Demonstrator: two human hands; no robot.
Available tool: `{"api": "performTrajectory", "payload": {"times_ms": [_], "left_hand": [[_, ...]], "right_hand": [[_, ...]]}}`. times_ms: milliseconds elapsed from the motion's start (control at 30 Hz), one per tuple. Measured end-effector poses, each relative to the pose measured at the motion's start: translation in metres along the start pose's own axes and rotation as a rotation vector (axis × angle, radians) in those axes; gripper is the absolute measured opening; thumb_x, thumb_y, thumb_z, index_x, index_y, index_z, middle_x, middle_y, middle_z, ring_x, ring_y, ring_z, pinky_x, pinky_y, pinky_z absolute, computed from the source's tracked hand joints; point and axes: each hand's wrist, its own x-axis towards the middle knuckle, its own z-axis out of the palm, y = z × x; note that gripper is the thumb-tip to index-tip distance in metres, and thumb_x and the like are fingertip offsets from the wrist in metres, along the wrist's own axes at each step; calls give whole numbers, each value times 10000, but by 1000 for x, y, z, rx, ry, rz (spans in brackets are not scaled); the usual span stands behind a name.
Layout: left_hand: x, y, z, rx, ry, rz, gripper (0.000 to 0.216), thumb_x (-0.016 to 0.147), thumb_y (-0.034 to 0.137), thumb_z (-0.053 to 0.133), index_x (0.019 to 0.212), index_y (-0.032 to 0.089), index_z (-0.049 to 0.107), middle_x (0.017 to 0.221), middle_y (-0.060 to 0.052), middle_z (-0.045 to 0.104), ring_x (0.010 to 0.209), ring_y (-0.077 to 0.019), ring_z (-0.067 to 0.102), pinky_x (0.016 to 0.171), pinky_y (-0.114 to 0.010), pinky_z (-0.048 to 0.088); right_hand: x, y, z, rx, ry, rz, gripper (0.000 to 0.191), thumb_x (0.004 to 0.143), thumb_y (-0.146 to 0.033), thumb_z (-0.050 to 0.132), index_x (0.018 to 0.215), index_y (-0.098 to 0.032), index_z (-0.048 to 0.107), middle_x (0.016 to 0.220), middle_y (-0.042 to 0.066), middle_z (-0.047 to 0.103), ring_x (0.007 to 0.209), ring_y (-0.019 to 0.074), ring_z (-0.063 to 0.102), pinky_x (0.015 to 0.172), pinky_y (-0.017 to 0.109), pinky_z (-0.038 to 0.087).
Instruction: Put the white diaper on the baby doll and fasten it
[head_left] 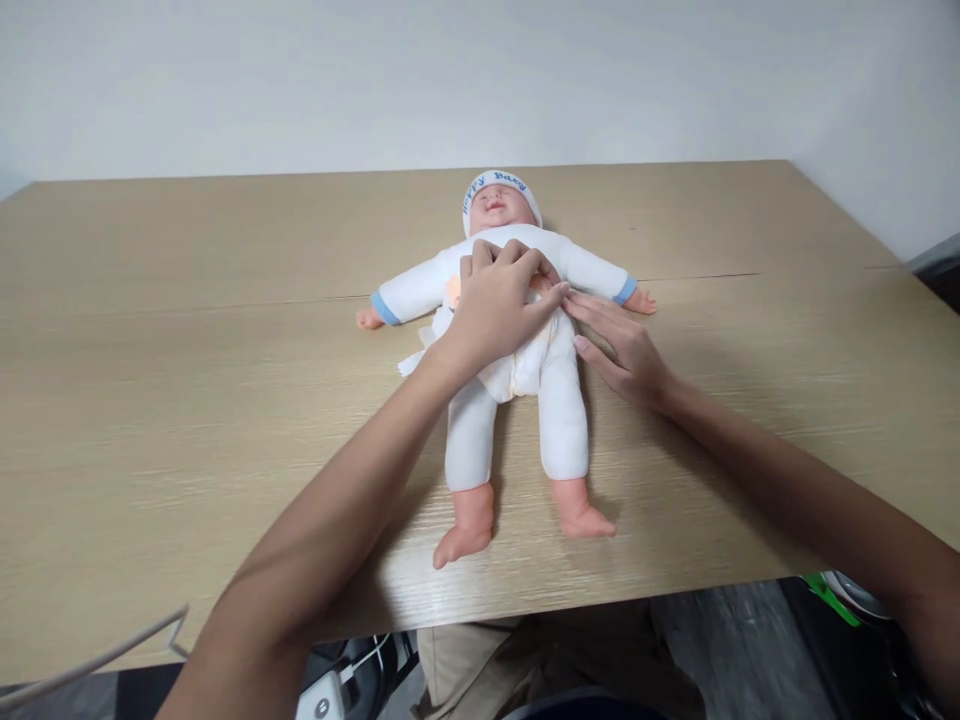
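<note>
A baby doll (564,430) lies on its back on the table, head away from me. It has a white suit with blue cuffs and a white cap (499,180) marked "Happy Baby". Around its hips is a white diaper (517,378), with one loose side tab (411,362) sticking out at the left. My left hand (504,300) bends over the front of the diaper at the doll's belly, its fingertips partly hidden. Against the doll's hip on the right, my right hand (621,345) has its fingers stretched out and thumb apart, fingertips meeting the diaper's side near my left thumb.
The light wooden table (225,400) has a seam across it and meets a pale wall (420,80). A whitish cable (105,655) crosses the near left corner. Below the front edge are a white charger-like block (322,697) and a green object (832,600).
</note>
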Motion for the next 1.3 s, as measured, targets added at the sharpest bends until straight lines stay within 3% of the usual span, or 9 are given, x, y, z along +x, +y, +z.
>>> {"api": "performTrajectory", "payload": {"times_ms": [100,200,467,633,767,1000,1133,1200,1300], "left_hand": [[7,-2,2,-14,18,-26,185,1031,397,612,1068,259,729,1183,-116,736,1242,-393,532,1136,-616,425],[16,-6,4,-36,18,-39,149,987,341,645,1090,266,722,1168,-100,762,1222,-375,572,1123,-599,447],[33,-15,12,-223,89,-15,350,858,149,757,1188,245,692,996,-66,790,1142,-340,695,1105,-566,498],[8,-29,3,-397,292,162,253,1025,232,688,1275,263,667,1227,-77,777,1120,-255,724,1006,-434,595],[-32,-62,-9,-390,389,102,213,1098,404,667,1244,250,653,1308,-92,750,1079,-228,719,991,-405,603],[-96,-147,-10,-311,256,-201,273,1047,478,694,1148,226,672,1168,-100,728,971,-245,657,921,-408,541],[-109,-166,-9,-180,123,-173,343,1031,551,688,1045,209,664,1055,-93,701,941,-257,613,909,-418,488],[-110,-164,-9,-132,59,-158,366,1031,578,672,999,214,640,1053,-96,705,965,-268,614,895,-420,468],[-108,-157,-8,-107,9,-170,351,1009,558,683,943,220,614,1040,-95,710,969,-275,616,869,-416,446]], "right_hand": [[1,3,1,-8,-3,-21,559,1165,-511,478,1628,-260,668,1701,102,630,1630,316,540,1402,565,381],[0,6,1,-23,18,-32,532,1170,-493,484,1596,-254,695,1660,118,667,1598,319,576,1383,560,404],[-1,9,3,-87,64,-83,555,1178,-504,474,1675,-276,568,1650,146,651,1566,337,588,1333,613,456],[-4,12,4,-85,111,-111,558,1170,-478,503,1706,-320,503,1635,120,654,1544,351,596,1329,617,466],[-4,16,4,-94,110,-76,571,1158,-490,519,1701,-315,508,1640,124,650,1532,371,599,1325,646,460],[-7,18,1,-123,140,-34,570,1133,-471,564,1678,-307,531,1618,134,665,1510,389,616,1311,677,458],[21,1,-5,-147,184,-24,514,1136,-505,552,1615,-322,588,1574,123,695,1437,391,665,1241,670,514],[49,-16,-8,-147,97,-47,516,1139,-545,524,1586,-308,624,1555,125,711,1426,391,670,1231,657,523],[100,-43,-9,-125,-208,-68,523,1100,-596,572,1490,-280,719,1492,126,752,1411,409,682,1226,647,531]]}}
